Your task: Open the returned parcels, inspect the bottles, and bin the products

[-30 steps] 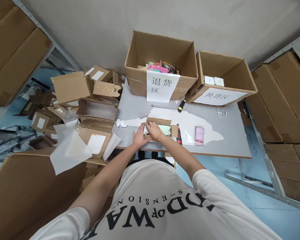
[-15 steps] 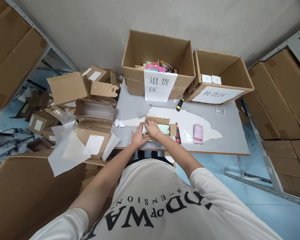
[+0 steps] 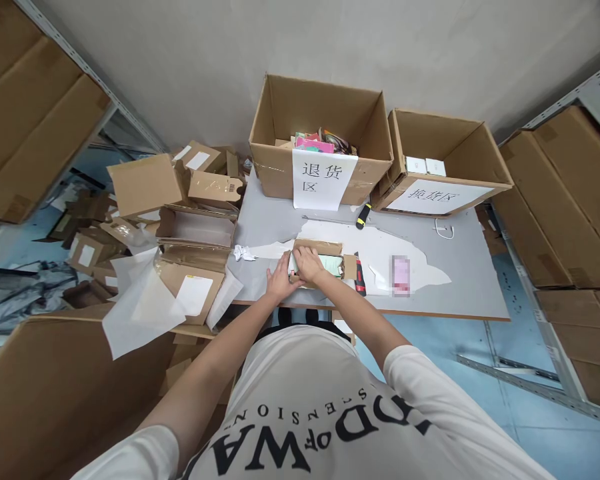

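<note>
Parcel (image 3: 325,260) under both hands; carton label (image 3: 324,179) reads "退货区".

A small brown cardboard box (image 3: 325,260) is lying open near the table's (image 3: 470,267) front edge, left of its middle, flaps spread outward, with a pale green flat item (image 3: 333,263) resting inside it, partly covered

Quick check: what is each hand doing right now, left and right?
Left hand: open, fingers spread, pressed against the left end of the small open cardboard box.
Right hand: resting on the pale green item in that box; grip cannot be told.
</note>
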The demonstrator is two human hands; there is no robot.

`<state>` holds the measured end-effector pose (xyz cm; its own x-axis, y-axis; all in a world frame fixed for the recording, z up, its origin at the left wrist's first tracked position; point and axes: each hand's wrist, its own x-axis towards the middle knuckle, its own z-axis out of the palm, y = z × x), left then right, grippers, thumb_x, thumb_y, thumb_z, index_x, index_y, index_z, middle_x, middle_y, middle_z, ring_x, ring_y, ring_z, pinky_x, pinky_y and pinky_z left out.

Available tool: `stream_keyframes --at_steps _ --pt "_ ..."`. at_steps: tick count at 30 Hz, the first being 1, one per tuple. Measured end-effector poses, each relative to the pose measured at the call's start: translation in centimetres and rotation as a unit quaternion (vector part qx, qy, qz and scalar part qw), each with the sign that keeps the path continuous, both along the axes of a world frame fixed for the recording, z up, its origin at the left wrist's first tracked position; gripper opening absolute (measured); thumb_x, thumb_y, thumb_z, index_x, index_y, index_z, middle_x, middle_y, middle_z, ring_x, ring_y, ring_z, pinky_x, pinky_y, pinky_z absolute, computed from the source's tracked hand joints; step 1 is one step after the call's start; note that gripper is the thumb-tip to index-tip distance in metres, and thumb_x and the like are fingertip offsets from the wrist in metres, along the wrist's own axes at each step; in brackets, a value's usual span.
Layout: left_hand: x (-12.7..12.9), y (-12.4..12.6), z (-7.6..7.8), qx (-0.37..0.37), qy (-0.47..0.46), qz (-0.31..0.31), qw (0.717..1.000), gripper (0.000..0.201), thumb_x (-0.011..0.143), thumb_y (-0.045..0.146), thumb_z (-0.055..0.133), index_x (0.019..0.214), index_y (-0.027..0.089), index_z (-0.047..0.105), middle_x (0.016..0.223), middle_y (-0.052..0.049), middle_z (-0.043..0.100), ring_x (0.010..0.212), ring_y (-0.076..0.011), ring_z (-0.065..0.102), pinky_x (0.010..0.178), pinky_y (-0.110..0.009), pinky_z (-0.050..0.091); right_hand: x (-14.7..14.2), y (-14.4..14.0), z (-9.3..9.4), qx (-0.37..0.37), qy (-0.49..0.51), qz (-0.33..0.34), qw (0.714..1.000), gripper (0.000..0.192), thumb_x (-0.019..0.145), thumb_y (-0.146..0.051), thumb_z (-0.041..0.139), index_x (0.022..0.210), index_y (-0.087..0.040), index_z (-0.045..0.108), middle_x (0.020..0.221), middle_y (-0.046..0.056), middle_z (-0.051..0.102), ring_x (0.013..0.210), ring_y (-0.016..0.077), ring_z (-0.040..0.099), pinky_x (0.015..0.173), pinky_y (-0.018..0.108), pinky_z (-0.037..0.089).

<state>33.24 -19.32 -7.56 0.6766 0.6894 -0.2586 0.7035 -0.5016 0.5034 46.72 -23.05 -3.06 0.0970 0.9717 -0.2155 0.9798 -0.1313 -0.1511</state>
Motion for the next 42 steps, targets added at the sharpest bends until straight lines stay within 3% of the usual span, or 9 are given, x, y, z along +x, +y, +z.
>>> stream_keyframes --at_steps 17,42 --pt "0.2 -0.2 0.4 -0.01 0.011 0.012 1.0 0.099 0.075 0.048 0.065 0.152 0.023 0.008 0.156 -0.016 0.022 0.143 -0.0314 0.024 0.11 -0.062 0.021 -0.9 0.0 -0.4 0.008 -0.014 -0.02 1.0 0.047 0.077 -0.034 0.065 0.115 -0.01 0.052 0.113 0.017 0.053 0.103 0.0287 0.048 0.09 0.04 0.036" --pt "0.1 -0.4 0.5 -0.012 0.004 0.016 1.0 0.101 0.075 0.052 0.065 0.151 0.022 0.007 0.156 -0.017 0.021 0.144 -0.0315 0.021 0.109 -0.062 0.022 -0.9 0.9 -0.2 -0.021 0.017 -0.077 0.997 0.057 0.07 -0.032 0.072 0.117 -0.011 0.047 0.118 0.016 0.051 0.11 0.0287 0.045 0.09 0.039 0.038"
